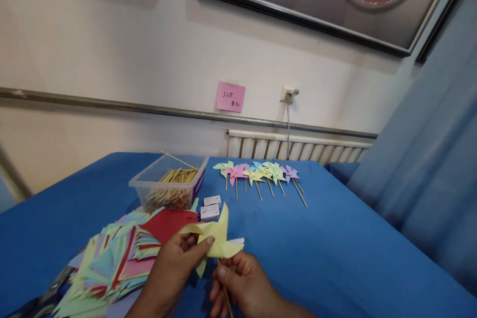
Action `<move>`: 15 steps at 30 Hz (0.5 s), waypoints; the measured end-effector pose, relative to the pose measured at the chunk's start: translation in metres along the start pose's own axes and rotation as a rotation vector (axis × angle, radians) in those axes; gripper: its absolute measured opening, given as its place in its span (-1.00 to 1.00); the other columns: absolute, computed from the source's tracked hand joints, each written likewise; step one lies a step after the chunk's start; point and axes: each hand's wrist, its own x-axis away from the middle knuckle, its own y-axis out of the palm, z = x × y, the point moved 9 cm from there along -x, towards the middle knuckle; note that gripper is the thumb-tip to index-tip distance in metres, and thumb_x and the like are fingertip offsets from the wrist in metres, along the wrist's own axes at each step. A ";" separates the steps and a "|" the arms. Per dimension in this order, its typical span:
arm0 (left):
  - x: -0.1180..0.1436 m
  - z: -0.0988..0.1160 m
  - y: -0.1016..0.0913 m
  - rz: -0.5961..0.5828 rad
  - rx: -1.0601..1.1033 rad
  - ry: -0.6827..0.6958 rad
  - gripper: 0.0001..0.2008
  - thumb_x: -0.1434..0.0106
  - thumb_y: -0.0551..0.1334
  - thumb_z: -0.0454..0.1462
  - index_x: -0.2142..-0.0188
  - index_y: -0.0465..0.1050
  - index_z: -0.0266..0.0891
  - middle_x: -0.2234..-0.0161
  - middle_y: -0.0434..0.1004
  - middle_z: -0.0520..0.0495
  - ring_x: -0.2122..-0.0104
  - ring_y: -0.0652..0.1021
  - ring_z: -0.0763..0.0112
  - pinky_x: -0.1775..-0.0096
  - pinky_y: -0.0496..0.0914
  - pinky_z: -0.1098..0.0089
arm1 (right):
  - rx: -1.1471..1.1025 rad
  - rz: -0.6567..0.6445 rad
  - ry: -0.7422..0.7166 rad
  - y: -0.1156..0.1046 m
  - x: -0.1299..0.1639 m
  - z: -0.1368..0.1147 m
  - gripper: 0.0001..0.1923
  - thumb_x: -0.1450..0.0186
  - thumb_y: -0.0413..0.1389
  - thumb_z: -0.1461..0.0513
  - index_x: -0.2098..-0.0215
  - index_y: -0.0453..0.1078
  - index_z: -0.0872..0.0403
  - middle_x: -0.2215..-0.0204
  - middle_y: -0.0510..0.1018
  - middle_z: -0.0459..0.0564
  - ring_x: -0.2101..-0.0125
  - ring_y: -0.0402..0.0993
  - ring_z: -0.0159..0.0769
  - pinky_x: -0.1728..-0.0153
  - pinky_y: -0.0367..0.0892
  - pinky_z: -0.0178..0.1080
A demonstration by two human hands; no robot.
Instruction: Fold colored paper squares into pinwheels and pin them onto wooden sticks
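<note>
A pale yellow paper pinwheel (pixel 219 238) is in front of me, low in the middle of the view. My left hand (pixel 179 258) pinches its centre, thumb on the front of the paper. Below the pinwheel, my right hand (pixel 242 278) has its fingers closed round a thin wooden stick (pixel 225 295). The stick's upper end meets the lower side of the paper; whether it is fastened there cannot be seen. Just beyond my hands lie two small white boxes (pixel 209 212). A stack of coloured paper pieces (pixel 115 253) spreads beside my left hand, with a red sheet (pixel 169 223) on top.
A clear plastic box (pixel 149 184) of wooden sticks stands behind the paper. Several finished pinwheels (pixel 257 174) lie at the far side of the blue table (pixel 335 243). Dark-handled scissors (pixel 48 293) rest at the lower left. A blue curtain (pixel 428 174) hangs at the right.
</note>
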 end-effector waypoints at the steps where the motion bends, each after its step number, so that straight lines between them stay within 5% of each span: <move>1: 0.000 0.000 0.000 -0.002 -0.004 0.003 -0.74 0.05 0.34 -0.23 0.34 0.44 -0.25 0.48 0.57 0.00 0.48 0.54 0.36 0.42 0.39 0.44 | 0.003 -0.005 -0.003 0.000 -0.001 0.000 -0.44 0.01 0.20 -0.13 0.39 0.23 0.17 0.67 0.48 -0.06 0.75 0.42 -0.39 0.80 0.18 -0.46; 9: -0.006 -0.008 -0.006 0.018 0.053 -0.017 -0.68 0.13 0.39 -0.25 0.34 0.44 -0.26 0.47 0.58 0.00 0.41 0.57 0.31 0.39 0.42 0.45 | 0.019 0.014 -0.013 -0.001 -0.002 0.002 -0.42 0.03 0.19 -0.16 0.39 0.18 0.13 0.68 0.48 -0.08 0.76 0.41 -0.39 0.80 0.19 -0.45; 15: -0.007 0.003 -0.020 0.144 0.107 0.013 -0.68 0.16 0.39 -0.26 0.36 0.42 -0.28 0.52 0.55 0.03 0.56 0.53 0.38 0.50 0.39 0.46 | 0.101 0.047 -0.037 -0.003 0.003 -0.002 -0.47 0.01 0.20 -0.13 0.42 0.16 0.10 0.65 0.47 -0.11 0.73 0.40 -0.42 0.73 0.20 -0.43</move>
